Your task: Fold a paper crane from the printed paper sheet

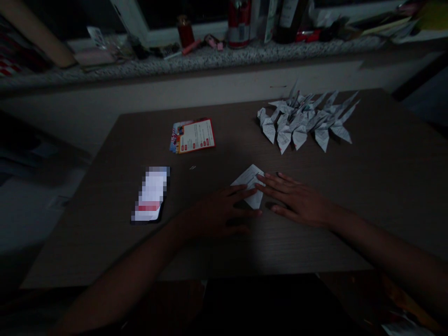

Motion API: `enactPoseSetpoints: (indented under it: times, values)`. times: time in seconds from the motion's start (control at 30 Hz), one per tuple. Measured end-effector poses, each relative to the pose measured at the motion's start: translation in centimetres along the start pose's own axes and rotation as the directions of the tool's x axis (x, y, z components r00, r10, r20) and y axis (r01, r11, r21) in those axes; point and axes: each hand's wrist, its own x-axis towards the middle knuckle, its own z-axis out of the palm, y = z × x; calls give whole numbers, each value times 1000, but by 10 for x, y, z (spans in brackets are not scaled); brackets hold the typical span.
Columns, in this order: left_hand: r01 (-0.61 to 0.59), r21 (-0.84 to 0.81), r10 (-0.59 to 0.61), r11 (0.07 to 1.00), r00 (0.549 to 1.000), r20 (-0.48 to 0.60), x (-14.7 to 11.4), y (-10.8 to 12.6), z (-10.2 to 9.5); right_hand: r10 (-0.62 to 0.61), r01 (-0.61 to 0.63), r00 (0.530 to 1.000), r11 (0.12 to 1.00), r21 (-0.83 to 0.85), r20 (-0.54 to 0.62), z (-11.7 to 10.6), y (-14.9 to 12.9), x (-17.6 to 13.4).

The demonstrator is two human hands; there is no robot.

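Observation:
A small folded sheet of printed paper (250,176) lies flat on the table, in front of my body. Its shape is roughly a diamond. My left hand (222,212) rests at its left and near side, fingers stretched out, the fingertips on the paper. From the right, my right hand (297,198) reaches over the paper's right edge with straight, spread fingers touching it. Neither hand grasps anything. Part of the paper is covered by my fingers. Beyond my right hand stands a group of several folded paper cranes (301,123) made of similar printed paper.
A lit phone (151,193) lies left of my left hand, its screen blurred. Printed cards (196,135) lie stacked farther back on the wooden table (115,177). Behind it, a speckled stone sill (147,65) carries a red can (239,23), a dark bottle (289,21) and clutter.

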Motion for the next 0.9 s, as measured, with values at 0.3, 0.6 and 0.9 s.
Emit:
enactPoseSetpoints:
  times: [0.3, 0.6, 0.9]
  values:
    - [14, 2, -14, 1000, 1000, -7, 0, 0, 1, 119, -120, 991, 993, -22, -66, 5, -9, 4]
    - [11, 10, -10, 1000, 1000, -20, 2, 1, 2, 212, -222, 964, 974, -48, -158, 10, -6, 12]
    - [-1, -17, 0, 1000, 1000, -12, 0, -3, 6, -26, 33, 996, 996, 79, -86, 1, -8, 4]
